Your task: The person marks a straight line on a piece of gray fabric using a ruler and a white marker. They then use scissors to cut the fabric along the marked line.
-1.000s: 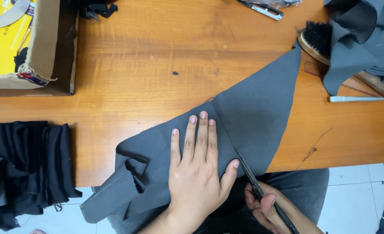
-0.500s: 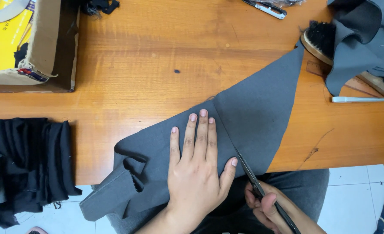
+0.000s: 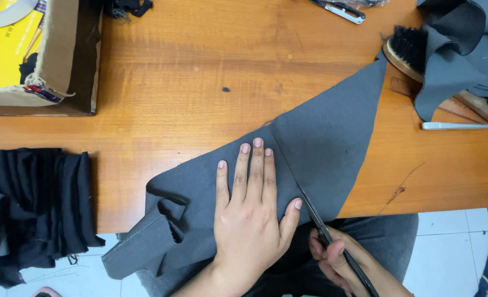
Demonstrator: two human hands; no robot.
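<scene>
A grey piece of fabric (image 3: 332,132) lies across the near edge of the wooden table (image 3: 200,71), one pointed corner reaching toward the far right. My left hand (image 3: 249,214) presses flat on the fabric, fingers spread slightly. My right hand (image 3: 337,261) is below the table edge, closed around the handles of black scissors (image 3: 313,214). The blades point up along a seam or cut line in the fabric beside my left thumb.
A cardboard box (image 3: 62,60) with yellow contents sits far left. Folded black and grey cloth (image 3: 29,209) hangs off the left edge. At the right are a wooden brush (image 3: 406,52), more grey fabric (image 3: 469,49), a white marker (image 3: 456,126) and a metal tool (image 3: 340,10).
The view has shifted slightly. Both hands and the scissors stay in nearly the same place on the fabric.
</scene>
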